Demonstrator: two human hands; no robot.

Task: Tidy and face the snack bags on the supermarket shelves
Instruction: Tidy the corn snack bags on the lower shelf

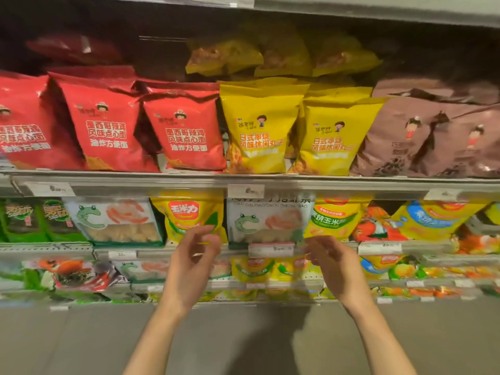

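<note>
Standing in rows, snack bags (259, 131) filled the shelves (324, 182). Left hand (193, 255) and right hand (331, 259) hovered near the middle shelf, fingers loosely curled, holding nothing.

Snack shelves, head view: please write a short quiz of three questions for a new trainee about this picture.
1. True or false: the left hand grips a red bag.
2. On the upper shelf, which bags stand between the red bags and the brown bags? A) green B) yellow C) white
3. Fill in: the white frog bag above the right hand stands ____ down.

Key
1. False: both hands hold nothing, fingers loosely curled.
2. B, the yellow bags.
3. Upside: its lettering is inverted.
</note>
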